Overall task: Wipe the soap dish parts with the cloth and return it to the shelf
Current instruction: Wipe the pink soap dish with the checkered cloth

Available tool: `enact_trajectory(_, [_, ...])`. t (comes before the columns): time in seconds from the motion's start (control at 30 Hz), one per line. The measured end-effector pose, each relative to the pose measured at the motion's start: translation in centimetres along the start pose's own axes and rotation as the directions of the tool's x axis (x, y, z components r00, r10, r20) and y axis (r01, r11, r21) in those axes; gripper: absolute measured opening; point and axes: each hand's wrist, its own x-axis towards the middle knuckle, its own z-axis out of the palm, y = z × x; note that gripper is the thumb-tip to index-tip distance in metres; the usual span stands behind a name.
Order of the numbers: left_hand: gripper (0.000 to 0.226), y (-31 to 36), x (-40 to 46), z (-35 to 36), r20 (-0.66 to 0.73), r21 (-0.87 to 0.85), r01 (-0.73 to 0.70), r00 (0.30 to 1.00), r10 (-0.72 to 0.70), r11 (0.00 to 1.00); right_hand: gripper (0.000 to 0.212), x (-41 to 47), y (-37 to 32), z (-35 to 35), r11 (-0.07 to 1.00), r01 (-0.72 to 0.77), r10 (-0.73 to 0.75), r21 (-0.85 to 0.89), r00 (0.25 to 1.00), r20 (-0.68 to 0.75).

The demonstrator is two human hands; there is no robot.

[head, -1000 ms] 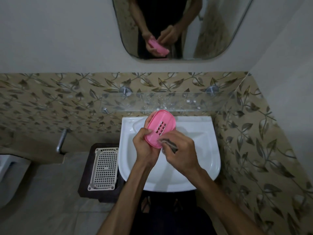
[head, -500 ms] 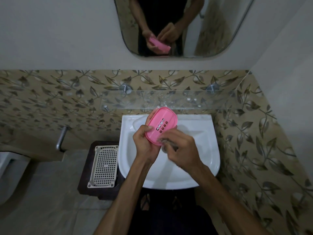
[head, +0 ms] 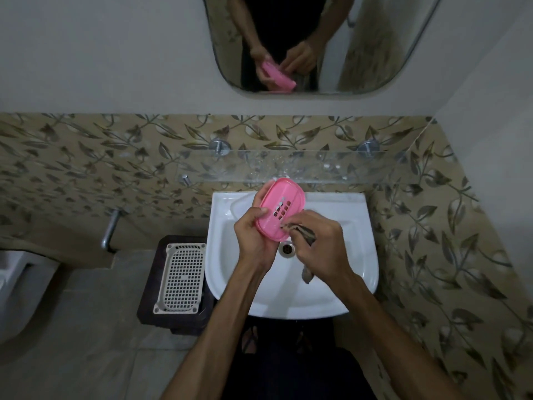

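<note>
My left hand [head: 253,233] grips a pink oval soap dish part [head: 281,207] with drain slots, held tilted above the white sink [head: 352,255]. My right hand [head: 320,243] holds a dark patterned cloth [head: 307,232] bunched in its fingers and presses it against the lower right edge of the pink part. A tail of the cloth hangs below the right hand. The clear glass shelf [head: 331,166] on the wall behind the sink carries nothing.
A white perforated plastic tray [head: 180,278] lies on a dark stool [head: 150,293] left of the sink. A wall tap [head: 111,226] juts out at the left. A mirror [head: 317,39] hangs above; tiled walls close in on the right.
The pink part has tilted slightly and my right hand with the cloth has shifted along its lower edge. Both hands keep their hold.
</note>
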Motion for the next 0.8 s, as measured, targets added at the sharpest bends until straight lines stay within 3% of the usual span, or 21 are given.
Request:
enact_trajectory(0.13, [0.069, 0.6, 0.2, -0.3, -0.014, 0.057, 0.025, 1.0, -0.025, 0.998, 0.027, 0.6, -0.5, -0.9, 0.99, 0.143, -0.136, -0.013, 0.961, 0.24])
enact_trajectory(0.27, [0.069, 1.4, 0.6, 0.3, -0.001, 0.151, 0.056, 0.998, -0.056, 0.987, 0.028, 2.8, 0.8, -2.6, 0.983, 0.158, -0.127, -0.093, 0.953, 0.276])
enact_trajectory(0.53, [0.071, 1.4, 0.6, 0.4, 0.01, 0.195, 0.022, 1.0, -0.025, 0.981, 0.029, 2.2, 0.5, -1.9, 0.988, 0.149, -0.131, -0.044, 0.954, 0.269])
enact_trajectory(0.7, [0.069, 1.5, 0.7, 0.5, -0.034, 0.241, 0.031, 0.999, -0.023, 0.97, 0.033, 2.6, -0.2, -2.5, 0.941, 0.314, -0.228, -0.129, 0.866, 0.445])
enact_trajectory(0.8, [0.068, 1.6, 0.6, 0.8, -0.009, 0.259, 0.042, 0.999, -0.041, 0.965, 0.033, 3.5, 0.5, -2.9, 0.93, 0.335, -0.238, -0.152, 0.863, 0.447])
